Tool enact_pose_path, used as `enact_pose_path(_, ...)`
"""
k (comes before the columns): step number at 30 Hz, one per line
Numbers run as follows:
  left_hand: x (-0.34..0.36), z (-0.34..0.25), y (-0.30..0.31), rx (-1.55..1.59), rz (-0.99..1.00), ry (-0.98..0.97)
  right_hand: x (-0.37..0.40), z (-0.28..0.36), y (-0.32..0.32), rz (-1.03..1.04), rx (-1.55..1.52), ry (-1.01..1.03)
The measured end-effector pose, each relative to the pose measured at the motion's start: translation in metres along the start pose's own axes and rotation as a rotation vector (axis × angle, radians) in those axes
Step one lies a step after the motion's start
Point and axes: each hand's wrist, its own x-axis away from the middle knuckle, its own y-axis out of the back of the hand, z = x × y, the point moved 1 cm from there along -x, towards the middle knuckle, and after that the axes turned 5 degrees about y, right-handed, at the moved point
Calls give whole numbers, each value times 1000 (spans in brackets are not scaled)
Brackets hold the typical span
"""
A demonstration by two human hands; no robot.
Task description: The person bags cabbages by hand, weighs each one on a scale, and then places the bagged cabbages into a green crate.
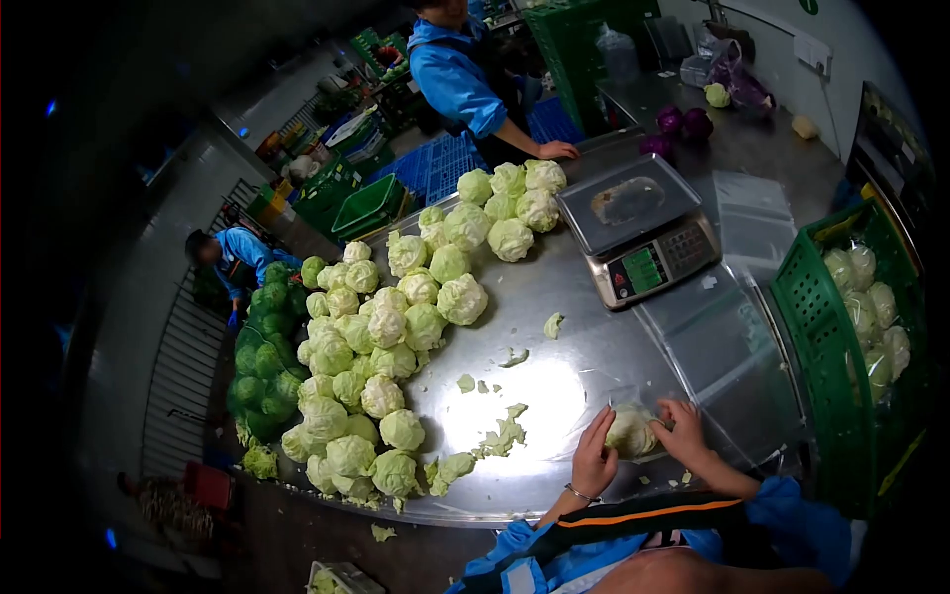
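Note:
A pale green cabbage (631, 433) lies on the metal table near its front edge, between my two hands. Clear plastic film seems to be around it. My left hand (594, 453) presses against its left side with fingers stretched along it. On the other side, my right hand (681, 432) grips it with bent fingers. Clear plastic bags (712, 342) lie flat to the right of the hands. Beyond them stands a digital scale (638, 228) with a lit green display and a stained pan.
A large pile of cabbages (386, 327) covers the table's left side, with leaf scraps (505, 431) nearby. A green crate (821, 327) at right holds wrapped cabbages (863, 297). Purple cabbages (683, 123) lie at the back. One co-worker (460, 79) stands across the table; another (242, 252) bends at left.

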Motion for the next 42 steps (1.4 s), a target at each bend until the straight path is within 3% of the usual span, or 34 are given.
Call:
enact_pose_path(9, 5, -2, -5, 0, -7, 10, 2, 6, 6, -118, 21, 126)
enact_pose_path(18, 6, -3, -10, -108, -21, -100, 8, 0, 4, -55, -136, -21)
enact_pose_path(28, 11, 2, -15, -114, -16, -99, 13, -9, -5, 26, -144, -45)
enact_pose_path(30, 4, 1, -21, -125, -9, -145, 13, -4, 0, -38, -129, -6)
enact_pose_path(31, 6, -1, -21, -127, 7, -157, 13, -2, 5, -21, 50, 63)
enact_pose_path(33, 14, 1, -21, -146, -5, -176, 22, 3, 8, -35, -7, 26)
enact_pose_path(36, 22, 15, -41, -90, -20, -165, 31, -44, -13, 12, -142, -58)
enact_pose_path(37, 25, 78, -73, -152, 84, -275, 30, -44, -13, -3, -186, -95)
enact_pose_path(40, 10, 82, -71, 65, 247, -82, 22, -43, -8, -48, -280, -150)
enact_pose_path(41, 1, 33, -62, -69, 18, -170, 22, -41, -7, -67, -309, -163)
enact_pose_path(42, 0, 31, -60, -95, -4, -180, 18, -41, -4, -53, -329, -187)
